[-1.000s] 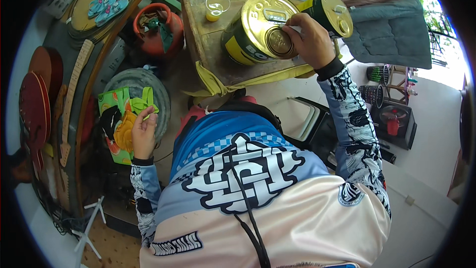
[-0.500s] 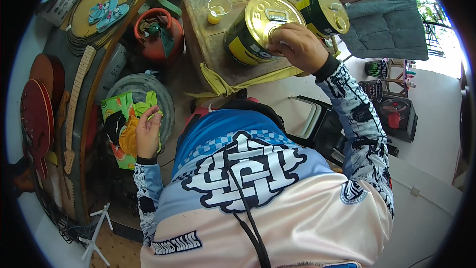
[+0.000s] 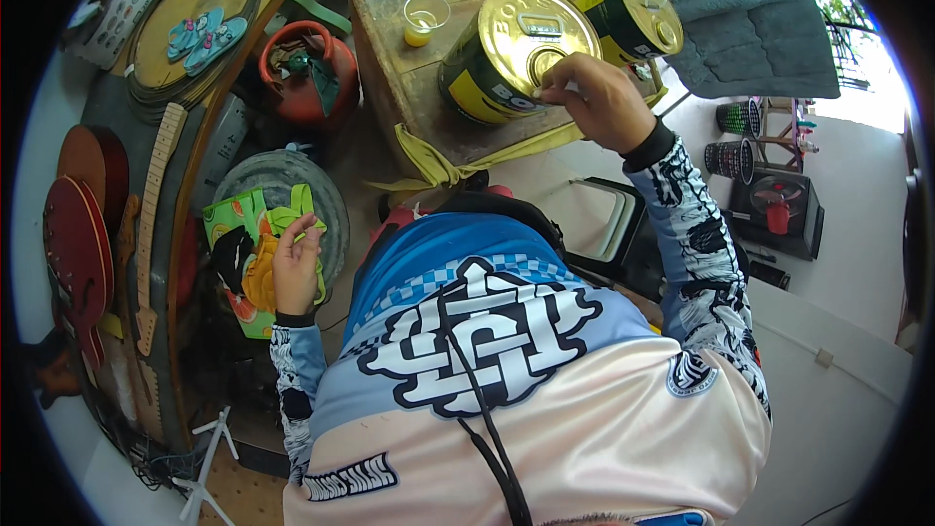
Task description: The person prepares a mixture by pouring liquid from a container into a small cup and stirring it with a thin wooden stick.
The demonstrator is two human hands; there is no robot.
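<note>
My right hand point(image 3: 594, 97) rests at the front edge of the lid of a large gold-topped can point(image 3: 531, 29), its fingertips pinched together; what is between them is hidden. The can has a dark green and yellow side and stands on a worn wooden tray table point(image 3: 399, 88). A smaller similar can point(image 3: 648, 10) lies right behind it, and a clear cup with yellow liquid point(image 3: 424, 24) stands to its left. My left hand point(image 3: 300, 268) hangs with loosely curled, slightly parted fingers over a green fruit-print bag point(image 3: 243, 312), near its straps, holding nothing that I can see.
At left, guitar bodies point(image 3: 78, 263), a pale neck point(image 3: 156, 214) and blue slippers point(image 3: 205, 44) lie on shelving. A red gas cylinder point(image 3: 331, 107) stands behind the bag. Padded grey cloth point(image 3: 750, 49) hangs at upper right; a black chair point(image 3: 633, 253) is at my right.
My right fingertips have moved from the round cap on the big can's lid toward the lid's front left edge. My left hand has shifted slightly down within the picture.
</note>
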